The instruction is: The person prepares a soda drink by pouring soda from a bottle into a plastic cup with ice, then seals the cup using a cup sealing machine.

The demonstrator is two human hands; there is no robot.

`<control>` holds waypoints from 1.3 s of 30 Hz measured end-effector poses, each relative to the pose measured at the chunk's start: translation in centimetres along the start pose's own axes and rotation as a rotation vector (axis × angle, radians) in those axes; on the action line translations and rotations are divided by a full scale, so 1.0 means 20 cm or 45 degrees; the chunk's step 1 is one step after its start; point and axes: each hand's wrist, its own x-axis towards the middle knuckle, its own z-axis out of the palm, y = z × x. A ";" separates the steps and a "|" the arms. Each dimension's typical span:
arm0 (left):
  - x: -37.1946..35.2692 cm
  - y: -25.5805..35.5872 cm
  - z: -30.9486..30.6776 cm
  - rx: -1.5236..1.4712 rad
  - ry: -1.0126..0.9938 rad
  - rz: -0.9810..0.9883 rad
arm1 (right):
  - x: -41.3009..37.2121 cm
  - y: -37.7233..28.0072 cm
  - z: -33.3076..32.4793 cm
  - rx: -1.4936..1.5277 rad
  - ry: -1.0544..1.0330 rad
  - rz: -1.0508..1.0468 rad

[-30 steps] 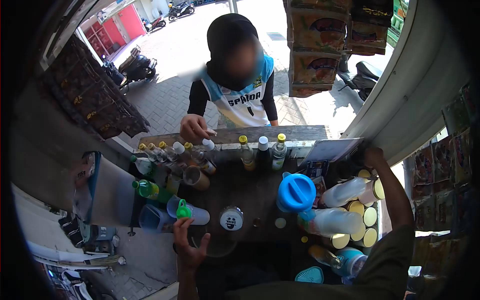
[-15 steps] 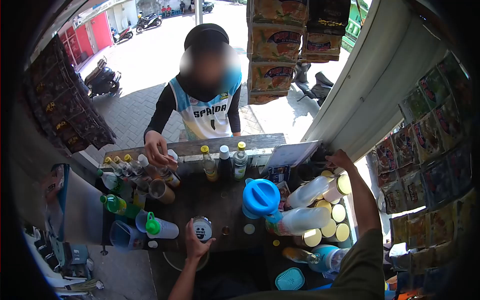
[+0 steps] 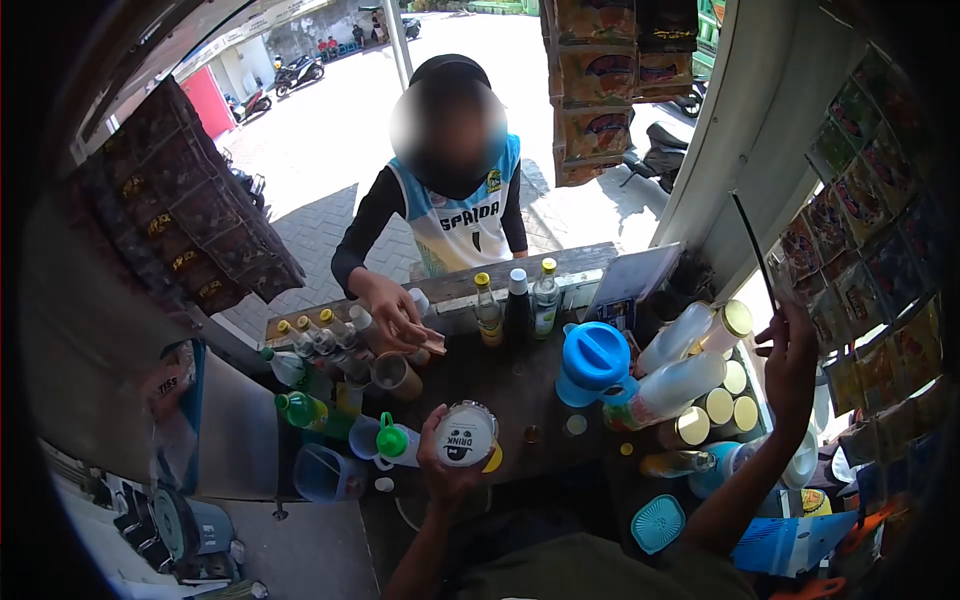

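Note:
My left hand (image 3: 443,472) is wrapped around the side of a plastic cup (image 3: 466,432) low over the dark counter. The cup has a sealed white lid printed with "DRINK" and a face. Off to the right, my right hand (image 3: 790,350) is raised with a long black drinking straw (image 3: 755,245) pinched in its fingers, the straw pointing up and leftward. Across the counter, another person's hand (image 3: 393,308) holds a small folded pinkish paper, perhaps a banknote (image 3: 433,342), above the counter.
A blue lidded pitcher (image 3: 594,360) stands mid-counter, beside stacked clear cups (image 3: 670,390) and yellow-lidded jars (image 3: 718,405). Several bottles (image 3: 487,310) line the front ledge. At left are a green-capped bottle (image 3: 398,442) and a clear tub (image 3: 328,473). Sachet strips (image 3: 592,100) hang overhead.
My right hand has come away from the back right corner and is lifted with a straw. The other person's hand has reached further over the counter with the folded paper. My view has shifted.

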 end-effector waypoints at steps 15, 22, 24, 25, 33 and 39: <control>0.27 0.46 0.28 0.194 0.054 0.051 | -0.86 -0.41 1.21 1.045 -0.492 -0.154; 0.22 0.23 0.25 -0.158 0.206 0.040 | -0.47 -0.50 1.34 1.133 -0.326 -0.035; 0.23 0.15 0.23 -0.530 0.254 -0.303 | -0.35 -0.54 1.40 1.100 -0.115 -0.118; 0.24 0.11 0.22 -0.929 0.285 -0.554 | -0.29 -0.51 1.43 1.075 -0.181 -0.057; 0.27 0.03 0.24 -1.372 0.439 -0.651 | -0.14 -0.53 1.58 0.957 -0.268 -0.247; -0.07 0.19 -0.04 -0.761 -0.144 -0.891 | -0.18 -0.60 1.64 0.992 -0.337 -0.192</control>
